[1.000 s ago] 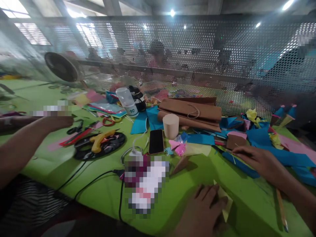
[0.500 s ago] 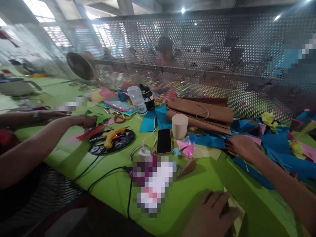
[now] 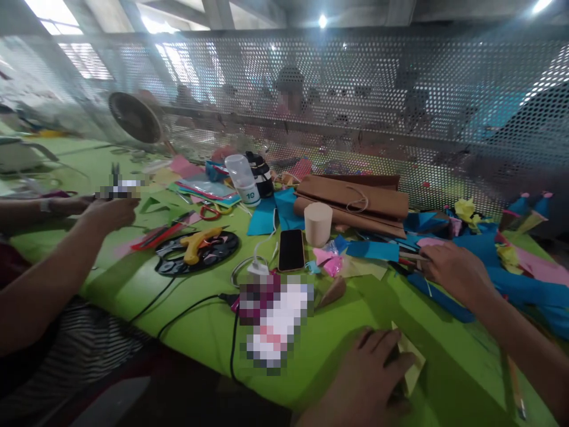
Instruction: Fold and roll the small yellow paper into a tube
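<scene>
My left hand [image 3: 367, 373] rests low on the green table, palm down. Between its thumb and forefinger it holds a folded piece of yellow paper [image 3: 411, 362], partly hidden by the fingers. To the right, my right hand [image 3: 456, 270] reaches over a heap of paper, its fingers closed around a slim tan-grey tool, apparently scissors [image 3: 414, 257], pointing left. The grip covers most of that tool. Blue paper [image 3: 373, 250] lies just left of it, and a dark blue strip [image 3: 440, 296] is below the hand.
Ahead stand a cream cup [image 3: 318, 225], a dark phone [image 3: 291, 250], rolled brown paper [image 3: 355, 198] and a clear bottle [image 3: 242, 179]. Left are a yellow glue gun [image 3: 193, 246] on a black tray, cables, and a co-worker's hands [image 3: 113, 210]. A pencil [image 3: 516, 388] lies right. Perforated metal panel [image 3: 355, 89] behind.
My right hand has drawn back slightly from the heap, and the tan-grey tool now shows in its fingers. My left hand stays on the yellow paper. The co-worker's hand has lifted left.
</scene>
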### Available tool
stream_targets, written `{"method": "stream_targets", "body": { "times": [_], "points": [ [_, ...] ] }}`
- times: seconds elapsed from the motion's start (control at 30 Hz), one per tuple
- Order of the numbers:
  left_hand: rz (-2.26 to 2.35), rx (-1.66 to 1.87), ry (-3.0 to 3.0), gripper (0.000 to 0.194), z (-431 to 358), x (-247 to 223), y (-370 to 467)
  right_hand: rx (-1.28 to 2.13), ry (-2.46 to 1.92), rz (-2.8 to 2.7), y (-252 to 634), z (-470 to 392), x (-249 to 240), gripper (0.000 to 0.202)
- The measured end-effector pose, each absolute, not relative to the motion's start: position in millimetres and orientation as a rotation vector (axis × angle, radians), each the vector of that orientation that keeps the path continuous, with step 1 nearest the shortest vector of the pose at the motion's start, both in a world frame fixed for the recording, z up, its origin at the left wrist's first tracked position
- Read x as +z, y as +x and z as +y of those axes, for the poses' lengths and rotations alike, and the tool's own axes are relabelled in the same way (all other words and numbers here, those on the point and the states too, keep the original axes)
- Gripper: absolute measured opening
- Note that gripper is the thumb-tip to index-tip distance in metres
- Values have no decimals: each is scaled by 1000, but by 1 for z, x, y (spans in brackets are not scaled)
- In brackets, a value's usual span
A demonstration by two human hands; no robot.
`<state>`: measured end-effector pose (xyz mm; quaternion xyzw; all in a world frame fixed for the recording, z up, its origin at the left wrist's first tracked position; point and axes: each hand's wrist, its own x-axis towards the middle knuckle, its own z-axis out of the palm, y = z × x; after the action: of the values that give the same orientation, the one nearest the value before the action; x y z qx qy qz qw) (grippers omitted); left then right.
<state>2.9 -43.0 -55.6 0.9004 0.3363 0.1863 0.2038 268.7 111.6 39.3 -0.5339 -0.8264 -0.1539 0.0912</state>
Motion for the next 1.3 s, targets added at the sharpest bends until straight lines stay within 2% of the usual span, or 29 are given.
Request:
{"method": "stream_targets", "body": {
  "times": [0.13, 0.4, 0.57, 0.73, 0.87, 1.03, 1.2, 1.3],
  "points": [
    [971, 487, 2405, 72, -46, -43, 2, -390, -1608, -2457, 291, 78, 43, 17],
    [1000, 503, 2270, 79, -43, -37, 5, 222, -1499, -2267, 292, -16, 11, 26],
    [1118, 601, 1995, 67, -44, -27, -3, 374, -1453, -2245, 266, -55, -15, 24],
    [1302, 591, 2003, 47, -45, -14, -16, 294, -1394, -2351, 254, -63, -38, 25],
    [1224, 582, 2165, 46, -39, -10, -18, 133, -1361, -2436, 252, -62, -46, 26],
    [1057, 512, 2390, 30, -28, -19, -8, -27, -1303, -2504, 247, -70, -39, 28],
    [1121, 511, 2420, 22, -26, -25, -1, -67, -1157, -2545, 231, -83, -30, 21],
    [1125, 509, 2434, 25, -27, -27, -2, -153, -1121, -2552, 221, -86, -29, 16]
  ]
}}
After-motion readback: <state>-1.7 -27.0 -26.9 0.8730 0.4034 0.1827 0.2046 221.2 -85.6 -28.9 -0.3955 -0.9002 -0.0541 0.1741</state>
